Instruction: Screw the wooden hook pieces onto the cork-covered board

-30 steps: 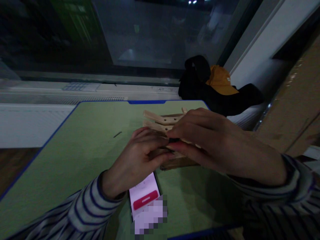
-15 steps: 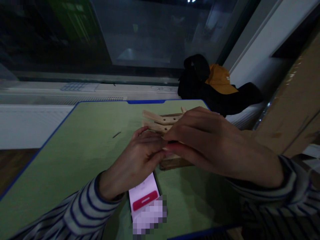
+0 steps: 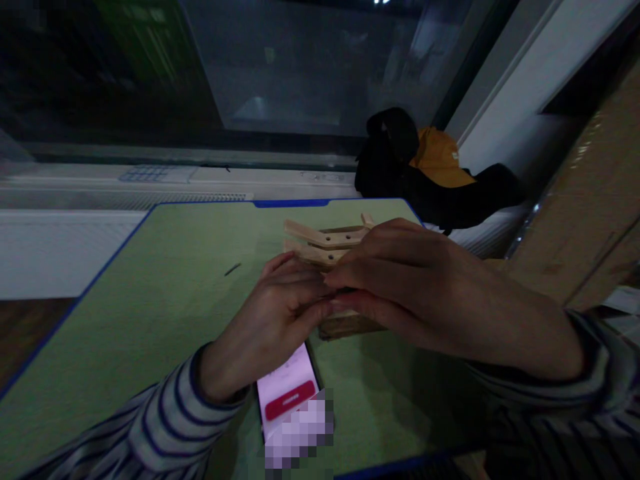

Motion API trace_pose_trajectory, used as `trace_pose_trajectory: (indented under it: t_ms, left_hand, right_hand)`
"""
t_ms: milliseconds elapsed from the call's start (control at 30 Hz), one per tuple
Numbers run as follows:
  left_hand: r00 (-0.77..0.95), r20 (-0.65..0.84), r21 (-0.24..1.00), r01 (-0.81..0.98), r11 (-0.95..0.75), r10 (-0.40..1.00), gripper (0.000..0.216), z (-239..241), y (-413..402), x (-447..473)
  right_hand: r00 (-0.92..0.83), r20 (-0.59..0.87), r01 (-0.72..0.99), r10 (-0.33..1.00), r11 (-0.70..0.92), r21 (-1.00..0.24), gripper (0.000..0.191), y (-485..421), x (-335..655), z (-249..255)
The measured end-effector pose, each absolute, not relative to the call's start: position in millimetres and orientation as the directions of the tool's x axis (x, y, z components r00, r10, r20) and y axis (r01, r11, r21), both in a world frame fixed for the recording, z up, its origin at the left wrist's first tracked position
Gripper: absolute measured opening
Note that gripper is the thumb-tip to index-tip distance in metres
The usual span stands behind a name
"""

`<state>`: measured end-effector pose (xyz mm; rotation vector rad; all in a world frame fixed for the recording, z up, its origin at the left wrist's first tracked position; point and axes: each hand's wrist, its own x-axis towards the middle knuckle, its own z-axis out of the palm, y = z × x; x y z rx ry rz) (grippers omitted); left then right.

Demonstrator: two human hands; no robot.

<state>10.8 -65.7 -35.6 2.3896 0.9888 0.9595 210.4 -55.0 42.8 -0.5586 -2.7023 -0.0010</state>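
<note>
A small wooden piece with bent, drilled slats (image 3: 341,239) stands on the green table, partly covered by my hands. Its darker wooden base (image 3: 350,327) shows below my fingers. My left hand (image 3: 285,300) is closed at its near left side, fingertips against the wood. From the right, my right hand (image 3: 405,287) reaches over the piece, thumb and fingers pinched together beside the left thumb. What lies between those fingertips is hidden. Under my left wrist lies a phone (image 3: 290,387) with a lit screen and a red button.
A thin dark sliver (image 3: 233,269) lies on the green table (image 3: 165,320), which has a blue edge. Behind it are a window and sill. Black caps and a mustard cap (image 3: 440,160) sit at the back right, near a cardboard box (image 3: 590,193).
My right hand has shifted very slightly, its wrist a little further right. The left hand, the wooden piece and the phone stay nearly in place.
</note>
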Motion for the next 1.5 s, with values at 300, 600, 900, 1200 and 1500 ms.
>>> trace_pose_trajectory:
  t_ms: [300, 600, 900, 1200, 1500]
  left_hand:
    - [0.449, 0.457, 0.583, 0.501, -0.640, 0.768, 0.007, -32.0, -65.1, 14.9]
    - [0.452, 0.465, 0.578, 0.496, -0.648, 0.761, 0.006, -39.1, -64.2, 8.9]
    - [0.548, 0.419, 0.555, 0.477, -0.682, 0.724, 0.010, -29.6, -66.8, 12.7]
    - [0.445, 0.461, 0.561, 0.524, -0.641, 0.767, 0.007, -35.4, -67.1, 10.0]
    - [0.571, 0.430, 0.545, 0.454, -0.705, 0.700, 0.014, -31.8, -65.2, 10.5]
  right_hand:
    - [-0.818, 0.433, 0.432, 0.379, 0.901, 0.026, 0.025, -51.6, 206.3, 36.2]
    - [-0.857, 0.354, 0.368, 0.375, 0.926, -0.089, 0.024, -55.4, 209.8, 48.0]
    - [-0.785, 0.485, 0.416, 0.384, 0.908, -0.045, 0.021, -54.9, 209.8, 35.5]
    - [-0.842, 0.347, 0.376, 0.413, 0.911, -0.172, 0.031, -55.6, 209.0, 45.1]
    - [-0.817, 0.443, 0.365, 0.369, 0.926, -0.099, 0.022, -52.5, 210.9, 34.5]
